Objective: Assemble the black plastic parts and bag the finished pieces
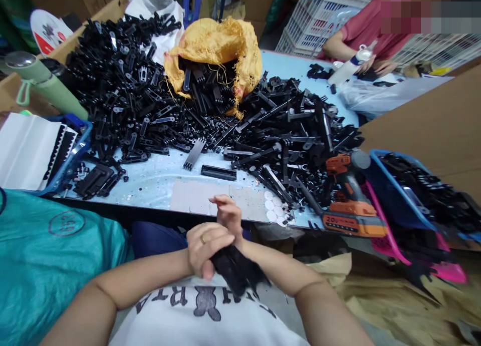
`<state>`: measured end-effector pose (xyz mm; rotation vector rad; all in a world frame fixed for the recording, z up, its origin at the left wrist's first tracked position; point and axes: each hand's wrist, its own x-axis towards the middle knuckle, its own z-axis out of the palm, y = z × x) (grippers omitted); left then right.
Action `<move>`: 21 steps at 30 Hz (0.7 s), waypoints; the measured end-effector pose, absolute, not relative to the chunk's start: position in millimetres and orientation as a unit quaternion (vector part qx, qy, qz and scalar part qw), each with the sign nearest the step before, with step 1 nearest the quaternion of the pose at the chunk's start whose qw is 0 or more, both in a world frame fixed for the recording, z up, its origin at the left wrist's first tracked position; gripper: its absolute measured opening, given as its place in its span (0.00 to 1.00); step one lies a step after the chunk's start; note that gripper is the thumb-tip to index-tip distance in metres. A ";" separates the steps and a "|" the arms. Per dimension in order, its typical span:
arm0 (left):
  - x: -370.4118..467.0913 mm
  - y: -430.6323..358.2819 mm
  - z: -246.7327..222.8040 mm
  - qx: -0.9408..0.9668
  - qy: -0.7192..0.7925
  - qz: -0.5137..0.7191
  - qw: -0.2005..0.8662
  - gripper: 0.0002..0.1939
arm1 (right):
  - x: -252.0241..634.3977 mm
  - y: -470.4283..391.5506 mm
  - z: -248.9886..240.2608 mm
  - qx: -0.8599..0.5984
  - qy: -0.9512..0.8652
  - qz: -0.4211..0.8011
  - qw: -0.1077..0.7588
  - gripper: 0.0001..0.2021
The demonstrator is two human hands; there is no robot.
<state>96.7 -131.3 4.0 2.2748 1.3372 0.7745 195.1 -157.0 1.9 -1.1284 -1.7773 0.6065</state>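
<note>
My left hand [209, 242], with a ring on one finger, is closed on a dark black piece [240, 271] in front of my shirt. Motion blurs this piece, so its exact kind does not show. My right hand [230, 217] crosses just behind the left at the wrist; its fingers are raised and apart, with nothing seen in them. On the table [158, 181] beyond my hands lie a black slotted bar [218, 173] and a grey toothed plastic part [194, 153].
Heaps of black plastic parts [124, 85] cover the table around a yellow sack [210, 40]. An orange cordless drill [353, 201] stands at the right edge, beside a blue basket [400, 158]. A green flask [48, 83] is at left. Across the table sits another person [361, 30].
</note>
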 end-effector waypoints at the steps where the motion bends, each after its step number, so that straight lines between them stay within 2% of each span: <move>1: 96.0 -125.3 2.1 0.808 0.485 0.278 0.184 0.19 | 196.2 -139.1 -2.6 -0.463 -0.738 0.234 0.433 0.25; 4: 80.3 -114.5 -7.8 0.818 0.487 0.273 0.139 0.23 | 221.3 -74.3 -5.7 -0.459 -0.819 0.151 0.311 0.19; 6: 68.8 -108.2 -17.1 0.849 0.469 0.224 0.099 0.31 | 244.4 -37.4 -1.6 -0.460 -0.859 0.113 0.196 0.21; 7: 66.6 -102.9 -21.6 0.865 0.457 0.188 0.082 0.35 | 254.5 -24.3 2.6 -0.455 -0.869 0.105 0.165 0.22; 9: 72.3 -85.5 -27.5 0.888 0.441 0.120 0.054 0.39 | 268.5 -10.4 15.7 -0.448 -0.866 0.100 0.199 0.25; 12: 96.4 -44.1 -22.1 0.884 0.456 0.099 0.035 0.35 | 277.0 -15.2 43.2 -0.454 -0.794 0.096 0.392 0.32; 14: 104.6 -14.3 -10.1 0.870 0.473 0.140 0.021 0.29 | 281.3 -29.8 56.3 -0.456 -0.748 0.106 0.471 0.28; 17: 80.1 18.7 6.6 0.820 0.537 0.197 -0.009 0.16 | 293.9 -61.0 48.1 -0.458 -0.734 0.150 0.478 0.13; 21: 6.4 38.1 4.1 0.742 0.654 0.142 -0.047 0.15 | 308.9 -100.1 -3.3 -0.468 -0.779 0.215 0.356 0.09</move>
